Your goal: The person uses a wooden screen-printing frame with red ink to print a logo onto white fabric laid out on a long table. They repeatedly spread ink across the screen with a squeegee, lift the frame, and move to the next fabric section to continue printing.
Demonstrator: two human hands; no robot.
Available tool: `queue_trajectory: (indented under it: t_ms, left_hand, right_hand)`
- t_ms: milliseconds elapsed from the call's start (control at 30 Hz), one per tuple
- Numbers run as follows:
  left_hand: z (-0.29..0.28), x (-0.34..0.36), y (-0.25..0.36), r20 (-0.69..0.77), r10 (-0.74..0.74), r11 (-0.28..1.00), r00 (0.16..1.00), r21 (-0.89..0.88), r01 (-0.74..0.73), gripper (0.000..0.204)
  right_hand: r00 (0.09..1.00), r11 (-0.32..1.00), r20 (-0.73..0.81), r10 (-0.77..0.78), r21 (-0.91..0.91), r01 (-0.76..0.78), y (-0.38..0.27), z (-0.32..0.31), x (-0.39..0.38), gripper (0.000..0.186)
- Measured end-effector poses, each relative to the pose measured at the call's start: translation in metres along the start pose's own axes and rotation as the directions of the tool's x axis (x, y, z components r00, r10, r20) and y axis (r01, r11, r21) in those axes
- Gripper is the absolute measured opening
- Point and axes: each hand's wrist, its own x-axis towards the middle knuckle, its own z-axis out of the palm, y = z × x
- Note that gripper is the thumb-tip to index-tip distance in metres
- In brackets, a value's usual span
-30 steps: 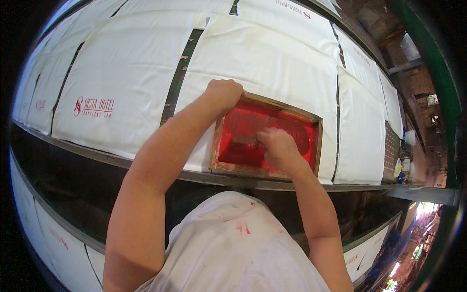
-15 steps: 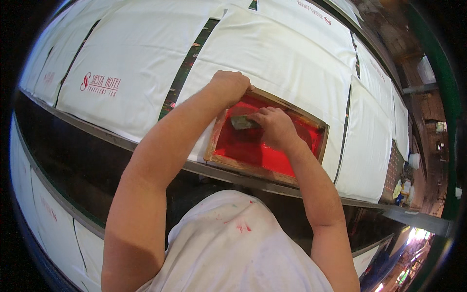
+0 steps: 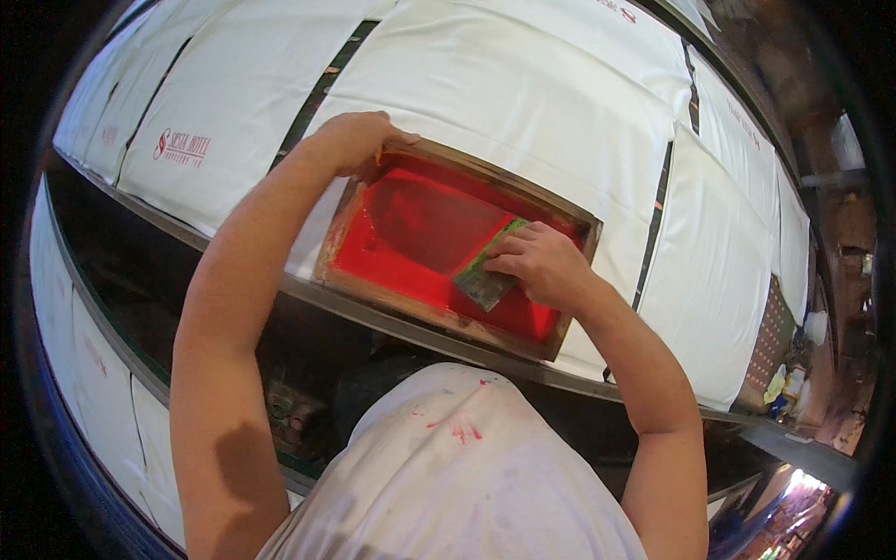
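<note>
A wooden-framed printing screen [image 3: 509, 177] lies on a white cloth [image 3: 495, 84] at the table's near edge. Red ink [image 3: 392, 285] covers its mesh, with a darker oval patch toward the left. My left hand [image 3: 359, 142] is closed on the frame's far left corner, its fingertips partly hidden. Inside the frame, my right hand [image 3: 541, 266] grips a flat squeegee [image 3: 487, 282] with a green-stained, dark blade. The squeegee stands tilted against the inked mesh, right of the middle. What lies beneath the screen is hidden.
More white cloths lie along the table, one at left [image 3: 252, 75] bearing a red print. Dark gaps separate them. A metal rail [image 3: 364, 317] runs along the near edge. Several small bottles [image 3: 789, 385] stand at the far right end. Another cloth-covered table [image 3: 93, 373] is at lower left.
My right hand has drawn the squeegee from the screen's upper left to its right part and turned it. My left hand still grips the corner. The whole view has shifted slightly.
</note>
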Motion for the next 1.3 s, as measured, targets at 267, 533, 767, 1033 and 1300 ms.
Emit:
queue_trajectory:
  t_ms: [267,533,767,1033,1300]
  left_hand:
    - [0.006,0.008,-0.002,0.005,0.004,1.000,1.000,-0.008,-0.004,0.100]
    - [0.007,0.005,-0.008,-0.053,0.098,0.995,0.994,0.016,-0.098,0.096]
    - [0.003,0.008,-0.017,-0.019,0.127,0.992,0.992,-0.022,-0.127,0.095]
    - [0.041,0.044,-0.074,-0.123,0.219,0.973,0.968,0.096,-0.208,0.074]
    - [0.024,0.050,-0.056,-0.157,0.292,0.956,0.943,0.039,-0.290,0.078]
  right_hand:
    - [0.951,0.974,-0.225,0.211,-0.031,-0.224,-0.034,0.029,-0.072,0.033]
    - [0.812,0.853,-0.318,0.490,-0.018,-0.522,-0.115,0.059,-0.058,0.034]
    - [0.755,0.825,-0.347,0.556,0.123,-0.551,-0.145,0.063,-0.052,0.039]
    - [0.675,0.747,-0.381,0.632,0.069,-0.661,-0.150,0.105,-0.036,0.033]
    - [0.561,0.743,-0.617,0.552,0.058,-0.667,-0.201,0.106,-0.059,0.043]
